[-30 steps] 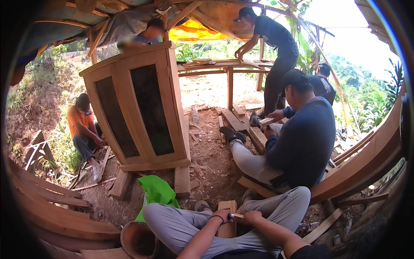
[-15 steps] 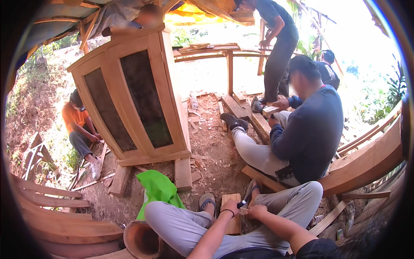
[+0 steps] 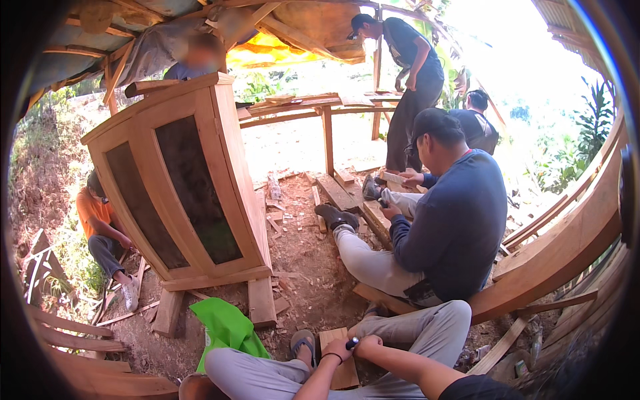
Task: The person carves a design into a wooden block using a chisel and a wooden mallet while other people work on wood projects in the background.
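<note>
Low in the view, my left hand (image 3: 337,350), with a dark band at its wrist, is closed round a black-handled tool (image 3: 352,343). The tool's working end is hidden. Right beside the handle, my right hand (image 3: 368,347) is closed too; what it grips, if anything, does not show. Both hands are between my bent legs, over a flat light wooden board (image 3: 345,379) on the ground. My left foot wears a dark sandal (image 3: 303,343) next to the board.
A wooden cabinet (image 3: 148,157) with dark panels stands tilted on blocks ahead left. A green bag (image 3: 227,331) lies before it. A co-worker in dark blue (image 3: 453,220) sits ahead right, holding a wood piece. Curved beams (image 3: 560,267) rise at right; other people work farther off.
The view has tilted up and turned right, shifting the scene left and down. My hands have come closer together by the black handle. The standing person has straightened somewhat.
</note>
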Motion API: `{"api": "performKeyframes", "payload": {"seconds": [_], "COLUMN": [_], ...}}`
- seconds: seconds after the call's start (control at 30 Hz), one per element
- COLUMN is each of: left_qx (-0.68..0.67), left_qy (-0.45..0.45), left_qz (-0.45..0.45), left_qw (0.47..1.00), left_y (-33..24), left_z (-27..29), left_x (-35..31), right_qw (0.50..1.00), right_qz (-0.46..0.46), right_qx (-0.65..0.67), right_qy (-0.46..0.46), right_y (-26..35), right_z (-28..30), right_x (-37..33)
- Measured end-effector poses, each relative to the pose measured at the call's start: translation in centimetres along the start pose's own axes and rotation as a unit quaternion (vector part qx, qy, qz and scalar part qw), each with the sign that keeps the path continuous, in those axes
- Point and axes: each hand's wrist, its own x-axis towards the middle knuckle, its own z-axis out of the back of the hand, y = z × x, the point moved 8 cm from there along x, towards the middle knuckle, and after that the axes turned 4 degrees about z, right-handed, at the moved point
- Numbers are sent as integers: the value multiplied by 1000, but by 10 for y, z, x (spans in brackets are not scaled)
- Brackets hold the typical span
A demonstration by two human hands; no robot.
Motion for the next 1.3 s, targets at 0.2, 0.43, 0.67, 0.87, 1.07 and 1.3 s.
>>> {"api": "performKeyframes", "payload": {"seconds": [0.2,0.43,0.67,0.87,1.07,1.3], "left_qx": [23,14,10,21,-18,-173], "left_qy": [52,49,70,65,-11,-84], "left_qz": [-30,-12,-13,15,110,157], "left_qw": [998,999,997,998,994,969], "left_y": [-7,-7,-7,-20,3,34], "left_z": [-15,-14,-19,-4,21,21], "left_x": [5,5,8,0,3,19], "right_qw": [974,942,929,924,917,929], "right_qz": [93,103,116,107,105,-21], "right_qx": [162,285,325,342,364,353], "right_qy": [125,144,133,132,126,114], "right_y": [-29,-67,-67,-73,-72,-96], "right_z": [-30,-82,-83,-85,-95,-144], "right_x": [8,34,33,33,45,55]}}
